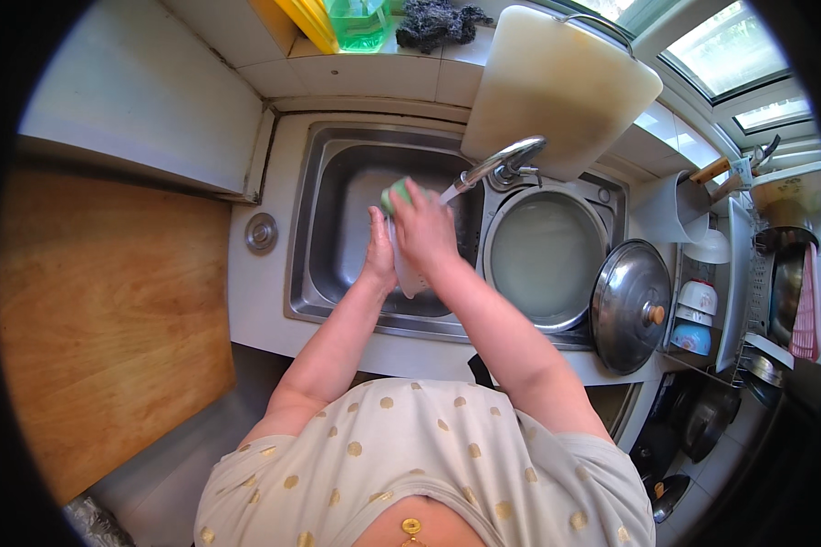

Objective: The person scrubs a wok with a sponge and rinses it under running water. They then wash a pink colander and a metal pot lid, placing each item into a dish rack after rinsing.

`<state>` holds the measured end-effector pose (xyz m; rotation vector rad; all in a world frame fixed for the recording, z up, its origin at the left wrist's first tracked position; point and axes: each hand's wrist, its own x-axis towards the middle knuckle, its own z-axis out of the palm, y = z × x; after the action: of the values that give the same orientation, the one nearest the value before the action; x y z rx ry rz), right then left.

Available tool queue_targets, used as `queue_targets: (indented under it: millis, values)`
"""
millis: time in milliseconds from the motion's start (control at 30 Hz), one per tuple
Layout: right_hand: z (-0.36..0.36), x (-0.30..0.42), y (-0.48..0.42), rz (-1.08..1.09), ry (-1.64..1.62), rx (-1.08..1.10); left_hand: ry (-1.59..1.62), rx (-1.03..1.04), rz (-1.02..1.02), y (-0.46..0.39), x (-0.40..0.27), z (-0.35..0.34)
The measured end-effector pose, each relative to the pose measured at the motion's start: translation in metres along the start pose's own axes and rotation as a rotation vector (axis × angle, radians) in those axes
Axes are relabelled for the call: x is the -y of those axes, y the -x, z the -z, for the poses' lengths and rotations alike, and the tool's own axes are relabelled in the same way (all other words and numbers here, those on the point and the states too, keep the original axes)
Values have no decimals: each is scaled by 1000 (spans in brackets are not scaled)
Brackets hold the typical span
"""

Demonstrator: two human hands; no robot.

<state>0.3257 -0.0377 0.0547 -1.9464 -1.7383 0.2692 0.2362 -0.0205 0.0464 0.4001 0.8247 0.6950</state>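
Over the left basin of the stainless steel sink (328, 225), my left hand (381, 256) holds a pale, thin-walled piece of dishware (410, 280) on its edge. The hands hide most of it, so its exact kind is unclear. My right hand (425, 229) grips a green sponge (398, 195) and presses close against the same piece. Just right of this hand, water runs from the chrome faucet (499, 164). A large round metal pot (544, 256) of cloudy water fills the right basin.
A domed metal lid (631, 308) leans beside the pot. Behind the faucet stands a white cutting board (568, 82). A dish rack (732, 287) with bowls is at right. A drain plug (261, 233) lies left of the sink, near a wooden board (109, 321).
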Motion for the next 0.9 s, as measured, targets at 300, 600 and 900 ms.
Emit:
queue_targets:
  millis: [300,600,900]
  values:
    - [-8,-2,92,197,9,-94,92,193,139,-16,-36,13]
    - [7,-19,20,111,-33,-312,-468,-17,-100,-17,-15,22]
    - [11,22,33,91,116,-166,-791,-269,-402,-9,2,40]
